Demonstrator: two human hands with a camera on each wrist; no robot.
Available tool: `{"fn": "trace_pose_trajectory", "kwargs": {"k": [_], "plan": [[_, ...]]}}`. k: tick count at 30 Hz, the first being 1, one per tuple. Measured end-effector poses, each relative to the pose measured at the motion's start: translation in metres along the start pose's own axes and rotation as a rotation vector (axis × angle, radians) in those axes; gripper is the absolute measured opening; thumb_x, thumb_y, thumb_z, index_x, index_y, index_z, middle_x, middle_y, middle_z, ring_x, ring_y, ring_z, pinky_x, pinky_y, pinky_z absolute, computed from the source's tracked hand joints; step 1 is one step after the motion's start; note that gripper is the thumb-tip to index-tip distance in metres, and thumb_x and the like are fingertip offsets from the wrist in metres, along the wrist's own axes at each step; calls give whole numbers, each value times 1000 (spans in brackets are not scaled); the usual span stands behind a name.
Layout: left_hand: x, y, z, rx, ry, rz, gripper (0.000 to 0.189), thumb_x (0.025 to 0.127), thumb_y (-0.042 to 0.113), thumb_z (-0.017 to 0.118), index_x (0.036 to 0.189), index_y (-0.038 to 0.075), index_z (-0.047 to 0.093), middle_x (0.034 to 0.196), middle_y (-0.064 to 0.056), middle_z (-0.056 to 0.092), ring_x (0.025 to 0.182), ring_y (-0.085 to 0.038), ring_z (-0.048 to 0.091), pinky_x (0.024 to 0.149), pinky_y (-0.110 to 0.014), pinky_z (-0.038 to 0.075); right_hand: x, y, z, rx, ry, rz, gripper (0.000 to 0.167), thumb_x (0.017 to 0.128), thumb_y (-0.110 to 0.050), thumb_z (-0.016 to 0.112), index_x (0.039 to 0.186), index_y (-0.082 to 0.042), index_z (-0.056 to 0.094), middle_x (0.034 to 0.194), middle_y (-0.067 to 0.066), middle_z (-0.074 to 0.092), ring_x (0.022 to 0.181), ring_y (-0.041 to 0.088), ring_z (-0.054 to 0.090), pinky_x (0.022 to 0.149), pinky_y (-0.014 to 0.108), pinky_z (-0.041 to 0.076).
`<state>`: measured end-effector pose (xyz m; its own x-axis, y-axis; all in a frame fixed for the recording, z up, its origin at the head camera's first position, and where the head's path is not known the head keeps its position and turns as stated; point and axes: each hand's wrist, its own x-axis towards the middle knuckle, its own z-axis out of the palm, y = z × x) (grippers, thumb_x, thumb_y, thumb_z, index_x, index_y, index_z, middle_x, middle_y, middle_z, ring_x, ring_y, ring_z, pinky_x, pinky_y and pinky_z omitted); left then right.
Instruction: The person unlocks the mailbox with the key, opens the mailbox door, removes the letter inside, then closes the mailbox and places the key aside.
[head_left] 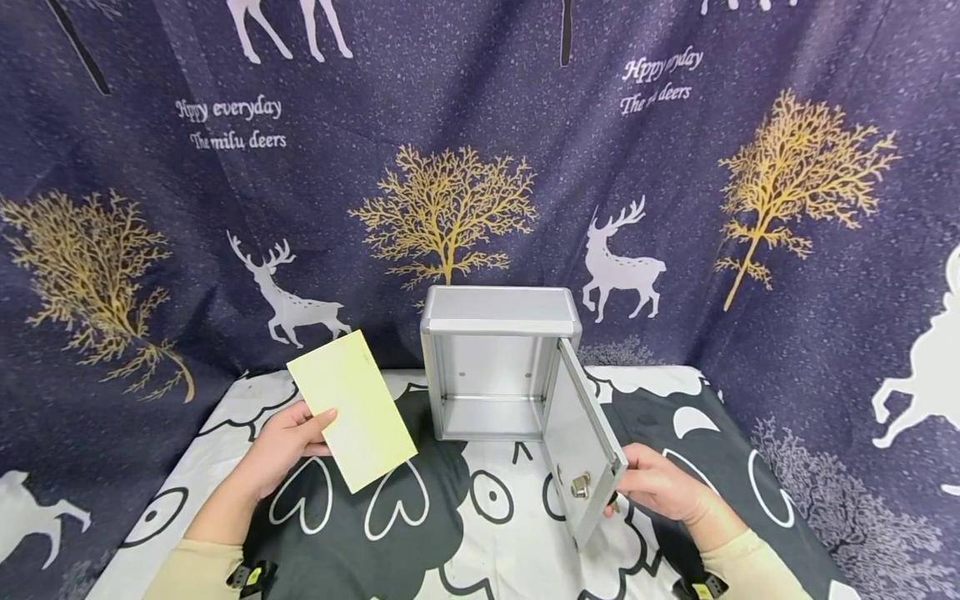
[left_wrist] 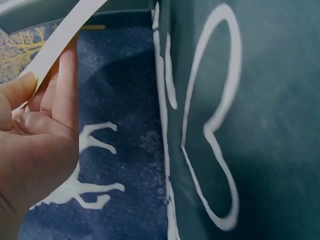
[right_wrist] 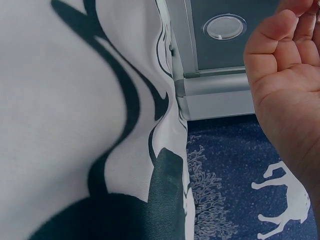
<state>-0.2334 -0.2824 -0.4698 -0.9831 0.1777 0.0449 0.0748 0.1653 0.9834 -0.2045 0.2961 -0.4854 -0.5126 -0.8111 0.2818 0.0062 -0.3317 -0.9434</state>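
My left hand [head_left: 281,446] pinches a pale yellow sheet of paper or card [head_left: 352,408] between thumb and fingers, tilted above the cloth. In the left wrist view the sheet [left_wrist: 55,47] appears edge-on. A silver metal box [head_left: 498,308] stands upright at the back middle, its front uncovered and no contents visible. Its hinged door [head_left: 573,433] is swung out toward me on the right, with a lock [head_left: 581,485] on its inner face. My right hand [head_left: 663,483] grips the free edge of that door; some of its fingers are hidden behind it.
A black-and-white patterned cloth [head_left: 491,542] covers the table under the box. Behind it hangs a dark blue curtain [head_left: 480,108] printed with deer and golden trees. In the right wrist view, a round fitting [right_wrist: 224,27] shows on a grey panel.
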Motion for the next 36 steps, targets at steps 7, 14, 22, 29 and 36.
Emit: {"fn": "trace_pose_trajectory", "kwargs": {"k": [7,14,22,29,36], "plan": [[5,-14,-12,-2,-41,-106,40,117,18,61,137,-17,59,115,-20,81,96,-20,83,82,-38,69,1,2,0,26,-14,-20,43,110,12,43,120,-2,83,114,4,84,98,15,80,92,30,63],[9,-30,-24,-38,-137,-209,41,118,18,58,142,-16,54,114,-15,82,97,-25,83,83,-43,70,0,2,-2,10,-3,-7,44,110,12,43,121,-3,83,116,4,83,97,14,80,90,30,63],[11,-43,-33,-31,-169,-286,45,120,17,53,147,-19,48,111,-16,81,97,-30,83,83,-49,70,-2,2,-2,-21,22,13,44,110,10,45,120,-8,84,114,3,83,94,13,80,91,32,63],[10,-44,-33,41,-112,-332,45,118,14,54,146,-20,47,104,-16,80,92,-33,82,78,-50,70,-3,3,-5,-22,17,14,46,110,11,44,119,-8,84,114,3,83,94,14,79,91,33,63],[11,-43,-32,111,-46,-363,43,117,11,57,143,-22,46,98,-17,78,84,-32,81,73,-47,70,-3,4,-5,-7,9,-7,44,108,12,43,118,-7,82,113,4,83,94,14,79,91,33,63]]}}
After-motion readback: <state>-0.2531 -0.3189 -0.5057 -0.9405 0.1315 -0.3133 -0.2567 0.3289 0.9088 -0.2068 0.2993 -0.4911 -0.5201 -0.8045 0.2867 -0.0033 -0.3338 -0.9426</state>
